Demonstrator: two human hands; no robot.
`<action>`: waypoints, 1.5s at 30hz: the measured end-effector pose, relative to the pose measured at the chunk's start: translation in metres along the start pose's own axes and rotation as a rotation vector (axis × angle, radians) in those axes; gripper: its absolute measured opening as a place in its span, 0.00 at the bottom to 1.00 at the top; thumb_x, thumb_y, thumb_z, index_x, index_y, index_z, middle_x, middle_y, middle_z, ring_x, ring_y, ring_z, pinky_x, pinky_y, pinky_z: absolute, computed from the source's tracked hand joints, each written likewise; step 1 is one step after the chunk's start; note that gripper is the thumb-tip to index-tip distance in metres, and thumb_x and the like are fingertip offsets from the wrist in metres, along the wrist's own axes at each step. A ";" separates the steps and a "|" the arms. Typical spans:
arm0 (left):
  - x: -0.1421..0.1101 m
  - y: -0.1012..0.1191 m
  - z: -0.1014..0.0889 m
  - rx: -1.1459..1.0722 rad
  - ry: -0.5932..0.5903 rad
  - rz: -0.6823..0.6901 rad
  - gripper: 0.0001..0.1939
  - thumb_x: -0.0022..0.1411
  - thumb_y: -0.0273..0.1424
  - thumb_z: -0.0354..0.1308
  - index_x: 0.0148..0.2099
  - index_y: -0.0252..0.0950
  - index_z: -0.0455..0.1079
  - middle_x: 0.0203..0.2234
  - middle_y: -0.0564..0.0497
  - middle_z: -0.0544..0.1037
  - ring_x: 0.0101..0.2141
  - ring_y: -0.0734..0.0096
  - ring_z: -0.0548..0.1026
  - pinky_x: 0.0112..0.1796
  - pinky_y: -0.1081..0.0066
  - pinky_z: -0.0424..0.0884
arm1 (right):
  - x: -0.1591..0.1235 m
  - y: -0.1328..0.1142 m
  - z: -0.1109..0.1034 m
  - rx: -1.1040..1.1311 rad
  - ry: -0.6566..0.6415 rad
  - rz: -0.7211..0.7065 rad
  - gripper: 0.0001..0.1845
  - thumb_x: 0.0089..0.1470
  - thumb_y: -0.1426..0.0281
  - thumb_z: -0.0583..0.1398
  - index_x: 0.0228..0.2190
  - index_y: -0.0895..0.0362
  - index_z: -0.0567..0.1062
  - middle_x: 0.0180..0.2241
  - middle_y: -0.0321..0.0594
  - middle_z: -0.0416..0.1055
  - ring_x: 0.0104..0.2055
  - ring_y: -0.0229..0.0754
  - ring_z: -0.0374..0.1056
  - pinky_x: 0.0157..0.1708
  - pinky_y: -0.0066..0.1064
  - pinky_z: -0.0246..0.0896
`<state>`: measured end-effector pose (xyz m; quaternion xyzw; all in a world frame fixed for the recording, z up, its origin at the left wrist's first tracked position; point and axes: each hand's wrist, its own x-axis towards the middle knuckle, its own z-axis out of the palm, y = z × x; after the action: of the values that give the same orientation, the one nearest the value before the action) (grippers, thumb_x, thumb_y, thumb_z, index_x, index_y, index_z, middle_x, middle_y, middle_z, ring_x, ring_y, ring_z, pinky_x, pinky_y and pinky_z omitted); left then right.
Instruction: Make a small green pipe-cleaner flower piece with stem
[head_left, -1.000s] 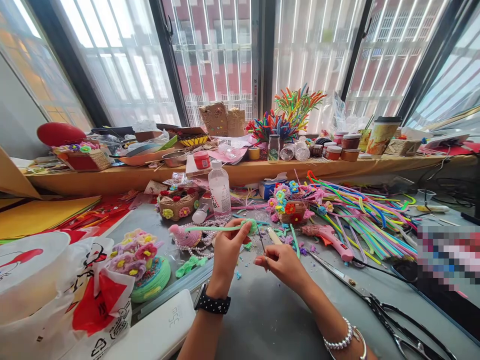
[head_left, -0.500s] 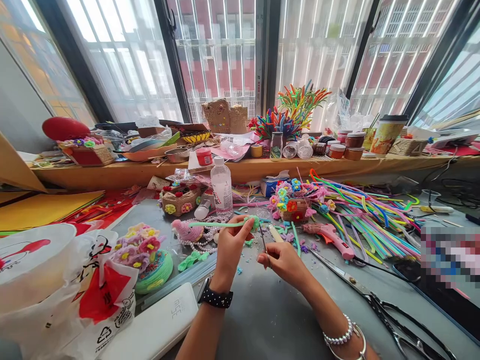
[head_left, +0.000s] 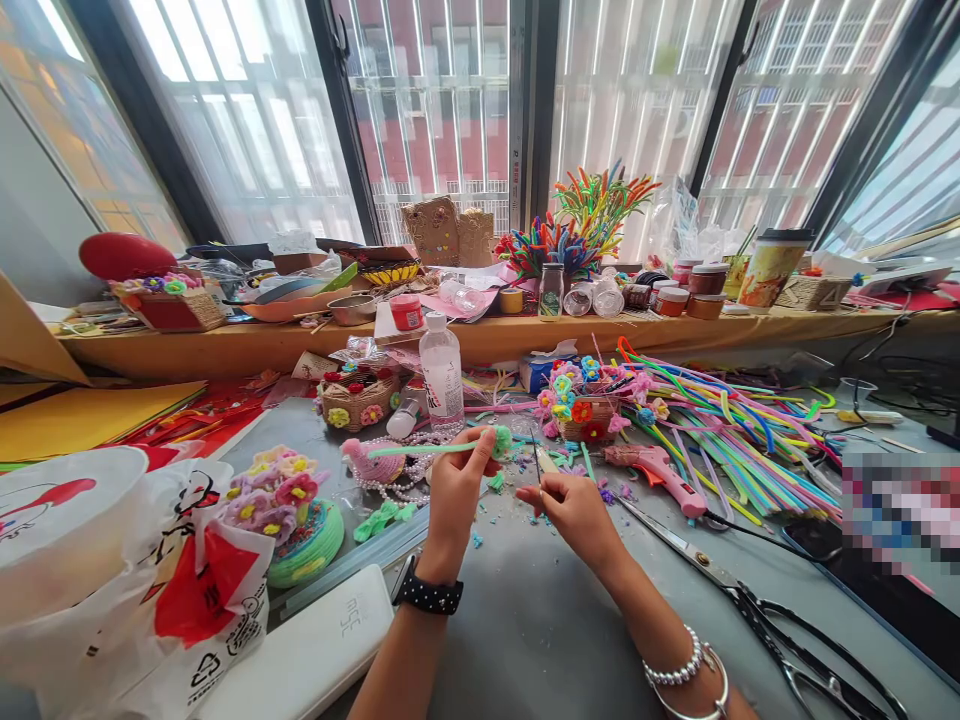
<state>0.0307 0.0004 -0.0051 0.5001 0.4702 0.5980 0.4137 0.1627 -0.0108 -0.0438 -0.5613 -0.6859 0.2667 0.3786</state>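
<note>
My left hand (head_left: 459,480) is closed in a pinch on a pale green pipe cleaner (head_left: 420,450), whose stem runs out to the left. At its right end, a fluffy green bunch (head_left: 502,442) stands beyond my fingertips. My right hand (head_left: 574,515) is closed around small scissors (head_left: 537,462); their thin dark blades point up and their handles are mostly hidden by my fingers. The blades are apart from the green bunch, to its right. Bits of coloured fluff (head_left: 496,483) lie on the grey table (head_left: 525,620) below.
To the right lie a pink glue gun (head_left: 660,472), large scissors (head_left: 720,575) and many pipe cleaners (head_left: 757,450). A water bottle (head_left: 442,375) stands ahead, near a flower basket (head_left: 589,415). On the left are a white power bank (head_left: 322,640), a flower pot (head_left: 307,545) and a plastic bag (head_left: 217,580).
My right hand has drawn the scissors slightly right, away from the green bunch. My left hand has moved a little left and up, still holding the pipe cleaner.
</note>
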 end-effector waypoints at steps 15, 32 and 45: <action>-0.001 0.000 0.002 -0.057 -0.124 -0.062 0.15 0.44 0.36 0.59 0.33 0.32 0.67 0.22 0.54 0.70 0.24 0.76 0.69 0.28 0.76 0.67 | -0.002 0.007 0.006 0.039 -0.178 0.252 0.12 0.38 0.67 0.60 0.13 0.59 0.64 0.10 0.33 0.62 0.11 0.30 0.55 0.12 0.21 0.49; 0.002 -0.010 0.001 0.199 -0.195 -0.007 0.12 0.47 0.38 0.55 0.27 0.33 0.64 0.19 0.53 0.69 0.21 0.73 0.70 0.24 0.75 0.67 | 0.000 0.011 0.004 -0.035 -0.127 0.270 0.05 0.41 0.71 0.59 0.20 0.59 0.66 0.13 0.33 0.64 0.13 0.31 0.59 0.14 0.20 0.50; 0.005 -0.023 -0.001 0.324 -0.267 0.041 0.08 0.48 0.31 0.52 0.32 0.36 0.69 0.23 0.50 0.72 0.25 0.69 0.70 0.28 0.72 0.67 | 0.001 0.010 0.001 -0.373 -0.051 0.244 0.07 0.39 0.67 0.62 0.21 0.58 0.71 0.22 0.39 0.69 0.26 0.38 0.65 0.22 0.23 0.49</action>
<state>0.0299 0.0103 -0.0264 0.6443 0.4910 0.4512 0.3745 0.1674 -0.0073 -0.0516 -0.6936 -0.6595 0.1933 0.2159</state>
